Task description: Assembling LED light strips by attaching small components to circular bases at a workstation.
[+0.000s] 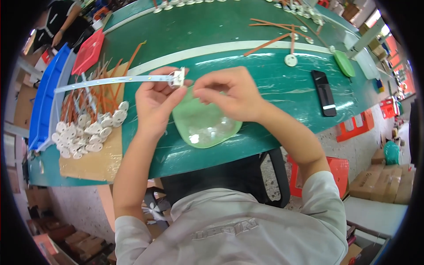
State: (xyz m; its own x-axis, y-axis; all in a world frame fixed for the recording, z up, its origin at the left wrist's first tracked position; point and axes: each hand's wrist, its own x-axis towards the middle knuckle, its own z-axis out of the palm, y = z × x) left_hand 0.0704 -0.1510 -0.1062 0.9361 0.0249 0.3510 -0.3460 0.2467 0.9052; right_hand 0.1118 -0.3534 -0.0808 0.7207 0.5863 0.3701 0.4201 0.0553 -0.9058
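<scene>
I held a thin white strip with a small white plastic connector [178,77] at its end above the shallow green plastic dish [206,125], which held small clear pieces. My left hand [154,102] pinched the connector; my right hand [229,93] had its fingers pressed together beside it, over the green surface [274,84].

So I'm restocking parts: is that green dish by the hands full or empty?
Nearly empty: the green dish shows mostly bare bottom, only a few small clear bits.

Two green dishes [204,123] [344,63], one black phone [323,92], one red tray [88,51] — white discs [90,130] beyond counting.
</scene>
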